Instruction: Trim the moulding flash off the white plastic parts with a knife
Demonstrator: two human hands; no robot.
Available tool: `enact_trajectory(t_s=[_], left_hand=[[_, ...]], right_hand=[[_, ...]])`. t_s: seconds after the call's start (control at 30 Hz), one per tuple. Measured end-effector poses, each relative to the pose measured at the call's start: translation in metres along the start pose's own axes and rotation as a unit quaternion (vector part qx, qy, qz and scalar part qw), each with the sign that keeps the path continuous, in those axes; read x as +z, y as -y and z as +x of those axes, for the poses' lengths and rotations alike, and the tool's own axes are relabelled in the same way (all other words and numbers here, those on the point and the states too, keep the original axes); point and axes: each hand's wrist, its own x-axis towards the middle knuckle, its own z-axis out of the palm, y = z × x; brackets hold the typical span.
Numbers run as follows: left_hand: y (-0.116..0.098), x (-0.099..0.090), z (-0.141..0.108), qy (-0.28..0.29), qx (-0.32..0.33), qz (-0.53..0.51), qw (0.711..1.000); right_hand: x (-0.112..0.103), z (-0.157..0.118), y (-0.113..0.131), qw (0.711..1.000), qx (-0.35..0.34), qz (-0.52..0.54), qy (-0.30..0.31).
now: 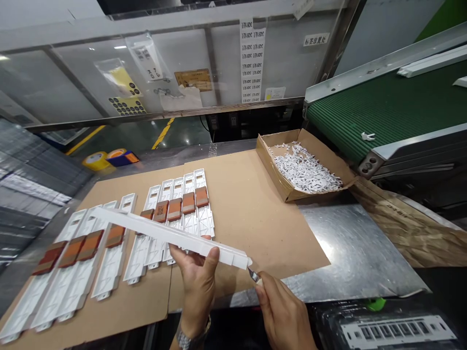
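Observation:
A long white plastic strip lies slantwise across the view, its far end up at the left. My left hand grips it from below near its right end, thumb on the near side. In my right hand is a small knife, its blade at or close to the strip's right tip; I cannot tell whether they touch. Beneath and behind the strip lie several white ribbed plastic pieces in rows, each with an orange-brown block across it.
Brown cardboard covers much of the metal table. A cardboard box of small white bits stands at the back right, beside a green conveyor belt. Tape rolls sit at the back left. A clear-fronted panel crosses the back.

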Motion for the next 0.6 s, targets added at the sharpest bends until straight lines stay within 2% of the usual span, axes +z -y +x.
enact_trajectory(t_s=[0.17, 0.3, 0.4, 0.6], left_hand=[[-0.0048, 0.0027, -0.0024, -0.008, 0.012, 0.042, 0.999], [-0.0036, 0.0028, -0.003, 0.001, 0.005, 0.037, 0.999], [-0.0025, 0.0029, -0.0034, -0.016, -0.001, 0.035, 0.999], [-0.0032, 0.0038, -0.003, -0.012, -0.002, 0.037, 0.999]], right_hand=[[-0.0008, -0.0002, 0.0011, 1.0, -0.008, -0.017, -0.011], [-0.0025, 0.0037, 0.0034, 0.999, -0.02, -0.028, -0.041], [-0.004, 0.007, 0.0056, 0.997, -0.029, -0.026, -0.069], [-0.0039, 0.0069, 0.0061, 0.995, -0.036, -0.04, -0.08]])
